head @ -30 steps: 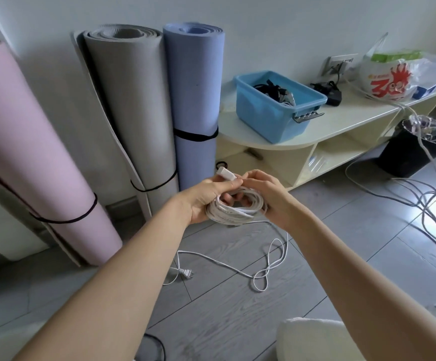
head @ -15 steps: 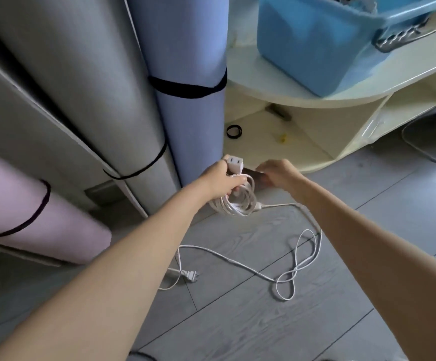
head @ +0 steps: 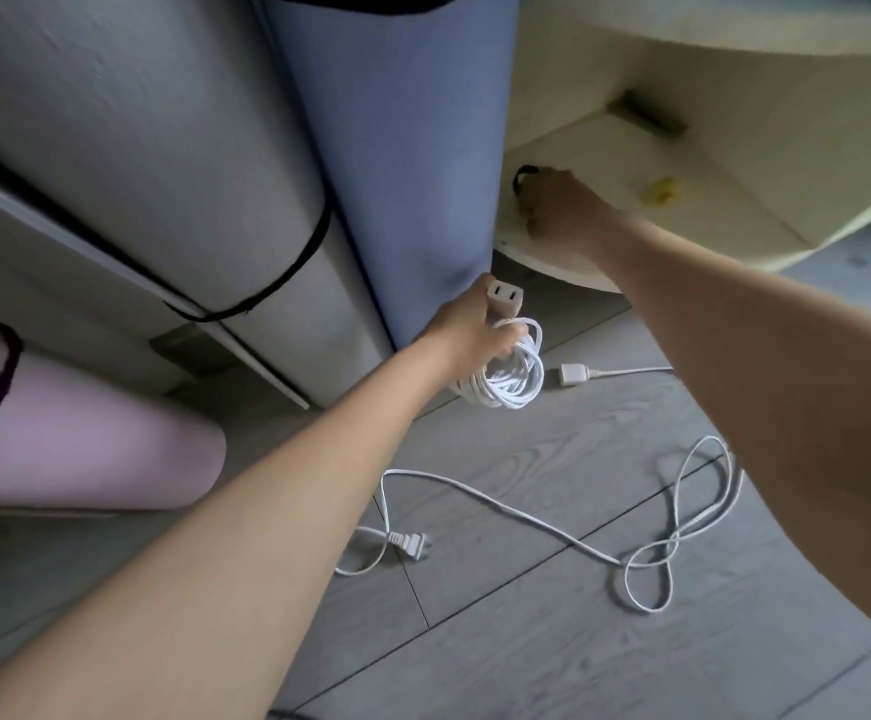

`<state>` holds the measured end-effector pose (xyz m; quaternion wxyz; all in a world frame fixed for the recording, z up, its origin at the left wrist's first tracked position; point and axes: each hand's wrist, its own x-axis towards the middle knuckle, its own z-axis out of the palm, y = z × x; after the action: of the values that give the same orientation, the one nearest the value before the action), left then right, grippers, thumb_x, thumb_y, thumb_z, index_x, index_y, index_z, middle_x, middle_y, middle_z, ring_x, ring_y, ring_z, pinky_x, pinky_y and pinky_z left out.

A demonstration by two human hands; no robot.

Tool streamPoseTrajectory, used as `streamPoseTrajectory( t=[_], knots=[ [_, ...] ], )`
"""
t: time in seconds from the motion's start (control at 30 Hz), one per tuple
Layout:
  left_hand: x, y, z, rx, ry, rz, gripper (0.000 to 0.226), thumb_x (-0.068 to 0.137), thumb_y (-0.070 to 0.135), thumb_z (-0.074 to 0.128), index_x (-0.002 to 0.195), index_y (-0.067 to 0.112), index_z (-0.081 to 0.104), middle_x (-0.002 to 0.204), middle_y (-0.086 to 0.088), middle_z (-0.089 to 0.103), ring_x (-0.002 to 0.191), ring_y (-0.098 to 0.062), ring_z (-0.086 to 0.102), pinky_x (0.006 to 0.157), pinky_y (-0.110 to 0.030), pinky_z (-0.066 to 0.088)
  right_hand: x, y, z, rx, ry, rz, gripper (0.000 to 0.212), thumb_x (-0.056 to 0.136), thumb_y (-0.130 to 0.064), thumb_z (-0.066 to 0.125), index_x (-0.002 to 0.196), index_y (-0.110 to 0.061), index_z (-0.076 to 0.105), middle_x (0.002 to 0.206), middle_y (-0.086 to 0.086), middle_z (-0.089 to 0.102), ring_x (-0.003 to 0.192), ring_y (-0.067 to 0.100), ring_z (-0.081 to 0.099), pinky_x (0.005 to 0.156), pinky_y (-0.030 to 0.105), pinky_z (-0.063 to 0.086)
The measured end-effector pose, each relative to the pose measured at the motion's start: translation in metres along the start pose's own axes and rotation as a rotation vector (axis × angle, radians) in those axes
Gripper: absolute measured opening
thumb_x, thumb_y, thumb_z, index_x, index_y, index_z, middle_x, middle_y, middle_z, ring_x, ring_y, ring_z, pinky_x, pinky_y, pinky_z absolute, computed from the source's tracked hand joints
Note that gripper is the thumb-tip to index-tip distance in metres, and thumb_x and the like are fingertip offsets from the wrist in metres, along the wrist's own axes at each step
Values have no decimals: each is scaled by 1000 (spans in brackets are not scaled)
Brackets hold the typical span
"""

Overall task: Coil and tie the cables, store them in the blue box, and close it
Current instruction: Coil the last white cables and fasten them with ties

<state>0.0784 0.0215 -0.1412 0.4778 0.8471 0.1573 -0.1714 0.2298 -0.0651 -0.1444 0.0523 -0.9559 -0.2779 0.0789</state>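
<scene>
Gripping a glossy white coiled cable point(head: 508, 374), the left hand point(head: 467, 330) hovers while the right hand point(head: 560, 213) pinches a black band point(head: 522, 175).

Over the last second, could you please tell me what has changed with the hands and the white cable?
The right hand let go of the coiled white cable and reached forward onto the lower shelf, where it now touches the black band. The left hand alone holds the coil, as before. The second white cable stays loose on the floor.

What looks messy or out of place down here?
A second white cable sprawls loose and looped across the floor, plug lying free. A small yellow scrap sits on the shelf.
</scene>
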Motion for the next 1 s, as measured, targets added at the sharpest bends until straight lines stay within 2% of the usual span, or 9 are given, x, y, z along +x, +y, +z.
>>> streamPoseTrajectory(
  t=[0.13,0.23,0.4,0.5,0.57,0.7,0.83,0.93,1.0],
  knots=[
    [-14,4,-1,-51,51,-21,26,88,24,61,109,14,48,83,-3,60,70,-20,50,70,-27,42,-48,-7,-12,503,67,161,15,87,-9,56,101,-6,51,84,13,60,72,29,57,60,26,37],
    [-41,20,-11,-135,127,-40,22,83,24,68,88,19,48,87,-6,62,74,-24,55,73,-33,45,-93,-15,-44,941,-22,261,10,79,-1,66,86,-6,60,66,10,61,42,9,56,61,26,54],
    [-96,59,-44,-278,229,-40,29,76,21,75,91,10,53,87,-15,61,81,-21,55,75,-31,45,-167,-40,-126,1191,-73,145,3,85,2,61,86,3,63,70,17,60,42,12,57,48,20,52],
    [-149,90,-64,-372,318,38,21,77,13,75,81,10,54,78,-4,56,78,-19,54,71,-25,43,-211,-62,-174,1177,-105,16,12,88,0,58,79,-3,65,73,16,61,46,8,56,52,16,51],
    [-182,103,-74,-365,339,127,30,77,10,75,67,17,48,72,1,53,80,-17,51,73,-25,39,-239,-74,-202,1202,-142,-38,12,90,-2,55,85,-1,66,75,15,61,47,5,56,52,14,49],
    [-235,119,-80,-213,310,229,34,73,14,79,69,22,46,72,2,56,80,-21,56,79,-33,43,-282,-90,-235,1234,-193,-39,22,91,-4,54,105,10,63,77,13,61,49,5,54,51,13,46],
    [-278,128,-79,-257,328,179,31,56,26,77,67,20,49,72,-7,59,76,-30,61,73,-41,48,-326,-107,-248,1148,64,30,19,90,0,55,98,14,64,77,17,66,44,8,62,49,16,52],
    [-297,136,-74,-488,345,84,26,76,16,72,65,16,48,60,-6,55,56,-22,51,59,-27,42,-349,-121,-254,1282,337,117,15,89,1,54,83,10,65,77,22,68,48,15,66,56,24,58],
    [-304,141,-70,-603,324,19,29,84,15,64,59,14,48,46,-2,53,43,-15,46,48,-20,37,-361,-136,-259,1455,342,83,17,90,1,53,81,9,65,76,21,67,57,18,69,66,28,59]
  ],
)
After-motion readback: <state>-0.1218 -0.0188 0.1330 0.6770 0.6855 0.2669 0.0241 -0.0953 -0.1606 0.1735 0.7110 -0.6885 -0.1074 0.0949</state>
